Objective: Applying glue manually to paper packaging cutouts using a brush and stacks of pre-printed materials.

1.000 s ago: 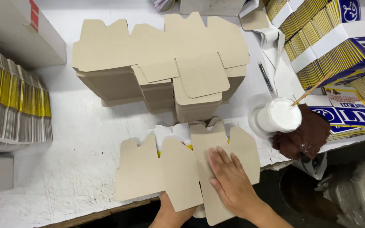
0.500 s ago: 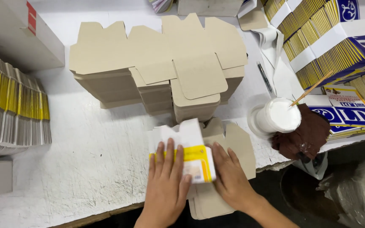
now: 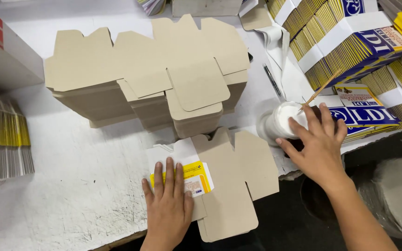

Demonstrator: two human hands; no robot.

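A flat die-cut cardboard carton blank [image 3: 238, 186] lies at the table's near edge, its left panel folded over to show a white and yellow printed face [image 3: 189, 174]. My left hand [image 3: 167, 204] presses flat on that folded panel, fingers spread. My right hand [image 3: 319, 146] is out to the right, fingers resting on a white glue pot [image 3: 278, 122] that has a thin wooden stick [image 3: 322, 88] standing in it. It holds nothing that I can see.
A tall stack of unfolded brown blanks [image 3: 150, 79] stands behind the carton. Banded bundles of yellow and blue folded cartons [image 3: 350, 42] fill the right. More bundles [image 3: 1, 139] sit at the left edge. A black pen [image 3: 271, 80] lies near the pot.
My left hand folded the blank's left panel over and now presses it flat. My right hand left the carton and moved right to the glue pot.
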